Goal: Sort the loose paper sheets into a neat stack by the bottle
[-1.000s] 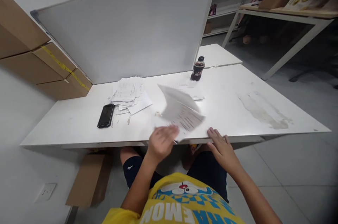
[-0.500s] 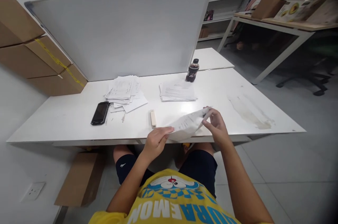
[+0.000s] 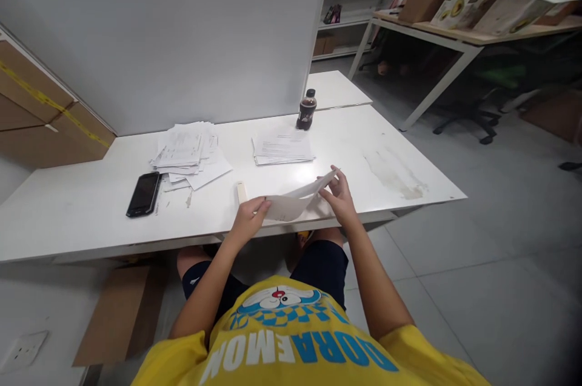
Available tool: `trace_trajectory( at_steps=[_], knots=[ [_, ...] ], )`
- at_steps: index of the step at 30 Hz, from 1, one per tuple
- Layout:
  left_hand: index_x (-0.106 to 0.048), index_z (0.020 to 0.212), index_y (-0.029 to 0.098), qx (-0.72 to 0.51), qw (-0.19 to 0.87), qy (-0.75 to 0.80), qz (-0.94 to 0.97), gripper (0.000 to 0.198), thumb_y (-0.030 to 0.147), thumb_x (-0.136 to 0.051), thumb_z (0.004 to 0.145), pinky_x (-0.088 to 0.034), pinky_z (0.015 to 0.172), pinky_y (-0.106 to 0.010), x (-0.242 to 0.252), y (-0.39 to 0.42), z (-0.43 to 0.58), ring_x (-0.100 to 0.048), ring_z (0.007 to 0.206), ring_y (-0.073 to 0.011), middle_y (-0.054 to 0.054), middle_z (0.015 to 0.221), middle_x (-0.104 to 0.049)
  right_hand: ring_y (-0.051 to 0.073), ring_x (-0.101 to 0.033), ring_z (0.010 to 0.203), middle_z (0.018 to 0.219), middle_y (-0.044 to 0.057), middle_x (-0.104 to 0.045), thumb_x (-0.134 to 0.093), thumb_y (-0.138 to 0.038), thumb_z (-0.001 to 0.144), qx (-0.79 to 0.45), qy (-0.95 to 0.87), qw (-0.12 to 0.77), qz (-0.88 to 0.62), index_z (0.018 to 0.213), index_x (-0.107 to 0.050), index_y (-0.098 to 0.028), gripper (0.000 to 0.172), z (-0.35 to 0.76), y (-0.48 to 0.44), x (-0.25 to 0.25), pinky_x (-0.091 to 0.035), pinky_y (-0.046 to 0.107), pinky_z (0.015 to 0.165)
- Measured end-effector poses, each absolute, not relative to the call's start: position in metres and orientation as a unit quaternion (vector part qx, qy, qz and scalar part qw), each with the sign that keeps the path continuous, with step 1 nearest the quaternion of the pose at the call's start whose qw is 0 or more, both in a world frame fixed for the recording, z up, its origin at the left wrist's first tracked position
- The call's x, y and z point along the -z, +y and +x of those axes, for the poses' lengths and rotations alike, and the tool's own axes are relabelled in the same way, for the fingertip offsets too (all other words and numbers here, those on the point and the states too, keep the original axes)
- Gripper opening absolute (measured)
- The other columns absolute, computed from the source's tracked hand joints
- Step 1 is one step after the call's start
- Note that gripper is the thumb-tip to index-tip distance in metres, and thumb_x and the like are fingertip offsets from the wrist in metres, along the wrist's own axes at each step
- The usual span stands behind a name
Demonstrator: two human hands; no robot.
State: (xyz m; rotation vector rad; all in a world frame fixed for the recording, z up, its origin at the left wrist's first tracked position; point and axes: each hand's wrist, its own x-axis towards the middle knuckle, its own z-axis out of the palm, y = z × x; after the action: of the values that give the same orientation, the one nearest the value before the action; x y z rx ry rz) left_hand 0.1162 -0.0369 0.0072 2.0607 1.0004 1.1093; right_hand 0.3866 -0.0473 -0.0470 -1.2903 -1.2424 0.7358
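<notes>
A white sheet of paper is held up just over the table's front edge, bowed between my two hands. My left hand pinches its left end, thumb on top. At the other end, my right hand grips the raised right side between thumb and fingers. A small cream-coloured bar-shaped thing lies just behind my left hand, partly hidden by it. Farther back is a neat stack of printed sheets. To its left spreads a looser pile of papers.
A black phone lies on the white table at left. A dark drink bottle stands near the whiteboard. Cardboard boxes are stacked at the left. A grey stain marks the table's right side.
The paper has turned in my hands: its printed face showed before, and now it bows into a curve with a mostly blank side showing. The camera view has shifted to the right.
</notes>
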Motion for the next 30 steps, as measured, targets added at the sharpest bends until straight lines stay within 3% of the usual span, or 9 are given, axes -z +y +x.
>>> trace_trajectory(
  at_steps=[4,6,9,14,17,22,30],
  knots=[
    [-0.066,0.112,0.020,-0.484,0.342,0.424,0.684,0.040,0.051,-0.058,0.088,-0.055,0.072,-0.027,0.010,-0.025,0.124,-0.067,0.094,-0.0201,-0.009,0.100,-0.070,0.026,-0.057,0.116,0.127,0.012,-0.060,-0.061,-0.057,0.079,-0.299,-0.469,0.622,-0.552,0.138,-0.040,-0.024,0.071,0.382,-0.039,0.049,-0.048,0.040,0.096],
    [-0.053,0.130,0.023,-0.510,0.352,0.421,0.662,0.053,0.050,-0.063,0.085,-0.055,0.081,-0.029,0.025,-0.024,0.128,-0.066,0.100,-0.0197,-0.010,0.110,-0.066,0.025,-0.058,0.113,0.123,0.011,-0.062,-0.061,-0.052,0.079,-0.287,-0.435,0.651,-0.553,0.133,-0.045,-0.023,0.063,0.381,-0.038,0.053,-0.048,0.041,0.096],
    [-0.035,0.142,0.023,-0.506,0.370,0.408,0.664,0.069,0.045,-0.066,0.084,-0.052,0.094,-0.034,0.048,-0.025,0.134,-0.063,0.109,-0.0201,-0.014,0.121,-0.062,0.024,-0.060,0.109,0.116,0.009,-0.064,-0.061,-0.045,0.078,-0.287,-0.387,0.688,-0.543,0.125,-0.049,-0.023,0.053,0.379,-0.038,0.065,-0.047,0.042,0.096],
    [-0.037,0.136,0.020,-0.459,0.370,0.439,0.678,0.056,0.039,-0.060,0.089,-0.048,0.102,-0.039,0.064,-0.028,0.136,-0.057,0.123,-0.0233,-0.016,0.131,-0.057,0.022,-0.060,0.109,0.118,0.008,-0.061,-0.059,-0.040,0.079,-0.291,-0.353,0.706,-0.541,0.128,-0.044,-0.025,0.054,0.367,-0.038,0.079,-0.047,0.040,0.095],
    [-0.041,0.130,0.020,-0.464,0.338,0.449,0.685,0.046,0.039,-0.055,0.091,-0.048,0.101,-0.041,0.067,-0.028,0.134,-0.059,0.120,-0.0242,-0.016,0.125,-0.059,0.021,-0.061,0.104,0.111,0.006,-0.062,-0.062,-0.038,0.075,-0.300,-0.339,0.714,-0.535,0.123,-0.047,-0.025,0.051,0.364,-0.037,0.076,-0.048,0.039,0.092],
    [-0.046,0.120,0.018,-0.482,0.274,0.438,0.708,0.037,0.040,-0.053,0.091,-0.051,0.093,-0.042,0.071,-0.030,0.132,-0.063,0.110,-0.0259,-0.016,0.113,-0.063,0.019,-0.060,0.092,0.095,0.003,-0.063,-0.060,-0.035,0.076,-0.314,-0.354,0.699,-0.536,0.097,-0.056,-0.023,0.025,0.368,-0.040,0.066,-0.048,0.034,0.084],
    [-0.052,0.119,0.019,-0.423,0.279,0.456,0.731,0.033,0.040,-0.052,0.092,-0.052,0.090,-0.042,0.054,-0.035,0.137,-0.065,0.103,-0.0263,-0.014,0.106,-0.067,0.017,-0.057,0.078,0.082,-0.001,-0.059,-0.058,-0.035,0.071,-0.341,-0.331,0.701,-0.531,0.088,-0.053,-0.025,0.021,0.368,-0.039,0.063,-0.047,0.030,0.075]
  ],
)
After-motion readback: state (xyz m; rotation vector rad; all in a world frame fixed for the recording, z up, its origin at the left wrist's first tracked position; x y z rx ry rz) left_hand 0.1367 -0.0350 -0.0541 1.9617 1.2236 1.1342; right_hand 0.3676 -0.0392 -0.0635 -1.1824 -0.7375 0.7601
